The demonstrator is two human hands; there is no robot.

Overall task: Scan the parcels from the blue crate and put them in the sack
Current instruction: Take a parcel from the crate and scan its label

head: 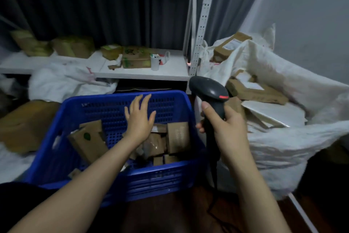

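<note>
The blue crate is sitting nearest, its near wall just beyond both forearms. The right wall is sitting just beside the white sack; dark floor is showing in front.

In the crate, brown cardboard parcels are lying loose along the bottom. One flat parcel is leaning tilted at the left. Bare perforated floor is showing between them, and the far wall is standing open above the pile.

The left hand is hovering over the middle of the crate, palm down, fingers straight and spread, gripping nothing. Contact with the parcels underneath: cannot tell.

The right hand is staying outside the crate, by its right rim, fingers clenching round the handle of a black barcode scanner, thumb lying up the grip. The scanner head is pointing away, over the crate's far right corner.

Right of that, the sack is gaping open, with more boxes lying inside.

Farther back, a white shelf is carrying cardboard boxes and a white cup.
</note>
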